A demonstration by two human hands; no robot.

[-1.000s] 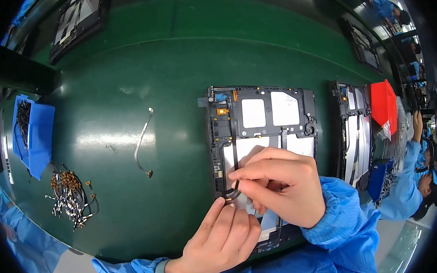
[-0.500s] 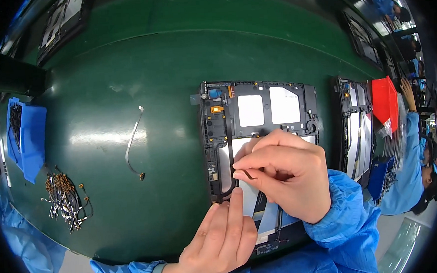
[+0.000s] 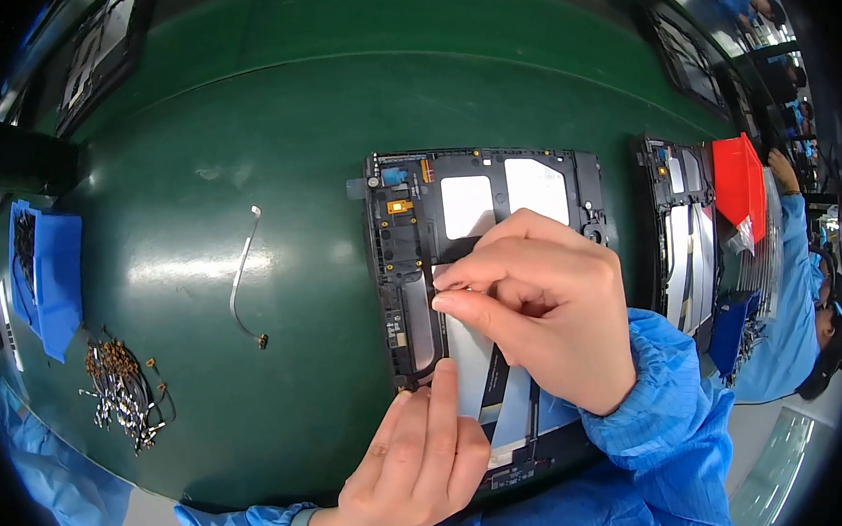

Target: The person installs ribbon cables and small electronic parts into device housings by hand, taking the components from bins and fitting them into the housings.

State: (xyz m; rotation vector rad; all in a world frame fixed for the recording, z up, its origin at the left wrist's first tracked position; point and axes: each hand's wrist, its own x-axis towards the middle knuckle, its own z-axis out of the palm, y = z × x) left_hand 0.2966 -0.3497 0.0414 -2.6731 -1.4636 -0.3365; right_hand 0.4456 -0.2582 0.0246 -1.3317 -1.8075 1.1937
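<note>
An opened tablet-like device [image 3: 583, 173] with a black frame and white and silver panels lies in front of me. A thin black cable [image 3: 443, 343] runs along the channel near its left side. My right hand [image 3: 547, 309] pinches the upper stretch of this cable between thumb and index finger, over the device; the fingertips hide the end. Lower down, my left hand [image 3: 412, 454] lies with fingers stretched, its index fingertip pressing by the cable at the channel's lower bend. Its other fingertips rest on the device's lower left edge.
A single flat cable [image 3: 241, 272] lies left on the green table [image 3: 291, 136]. Further left are a cable pile [image 3: 123, 393] and a blue bin [image 3: 55, 277]. At right stand another opened device [image 3: 682, 240], a red bin [image 3: 739, 184] and a blue bin [image 3: 732, 337], near a co-worker's sleeve [image 3: 789, 291].
My right hand has shifted slightly up along the channel, and the dark strip that stuck out below its pinch no longer shows. My left fingers stay at the lower bend. The whole view has shifted slightly.
</note>
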